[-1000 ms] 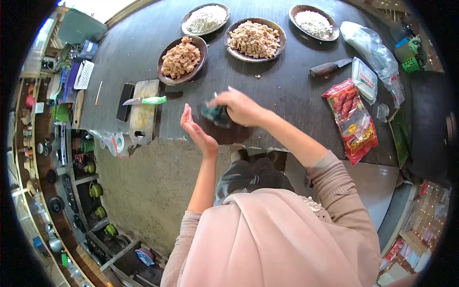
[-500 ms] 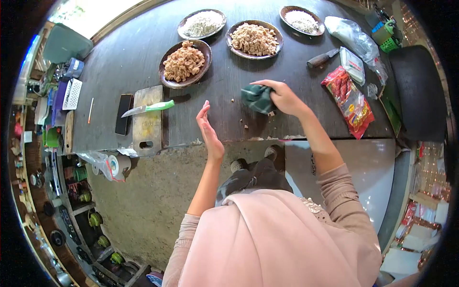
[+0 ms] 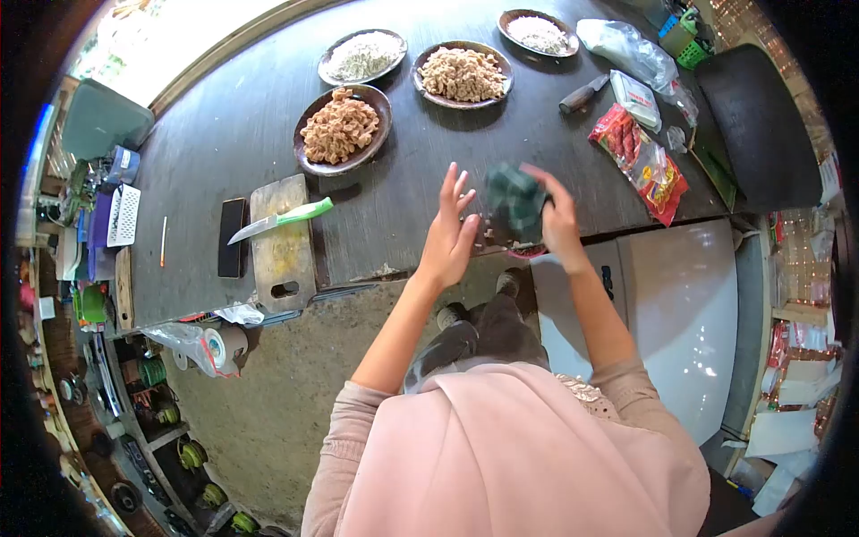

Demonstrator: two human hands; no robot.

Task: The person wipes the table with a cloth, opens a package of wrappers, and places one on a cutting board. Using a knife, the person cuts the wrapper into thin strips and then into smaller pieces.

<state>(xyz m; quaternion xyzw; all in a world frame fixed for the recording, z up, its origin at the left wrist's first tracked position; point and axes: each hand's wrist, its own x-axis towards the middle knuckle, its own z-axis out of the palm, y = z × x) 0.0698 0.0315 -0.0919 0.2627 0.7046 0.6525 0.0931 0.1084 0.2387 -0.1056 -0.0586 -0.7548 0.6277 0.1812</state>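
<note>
My right hand (image 3: 559,219) grips a dark green checked cloth (image 3: 514,199) at the table's front edge; the cloth is smeared by motion. Just left of it, my left hand (image 3: 450,234) is open, thumb and fingers apart, holding nothing. Small pale crumbs (image 3: 489,234) lie on the tabletop between the two hands. Below the edge there, part of a pink-red rim (image 3: 526,253) shows; what it belongs to is mostly hidden. Left of my hands, a green-handled knife (image 3: 291,217) rests across a wooden cutting board (image 3: 284,255).
Beyond my hands stand plates of brown chunks (image 3: 340,127), tan chunks (image 3: 462,75) and white shreds (image 3: 365,55), (image 3: 537,34). A red sausage packet (image 3: 637,161), a white packet (image 3: 635,100) and another knife (image 3: 583,94) lie right. A phone (image 3: 232,237) is beside the board.
The cloth in my right hand has moved right and toward the table's front edge. My left hand has come right, closer to it. The pink-red rim shows more below the edge.
</note>
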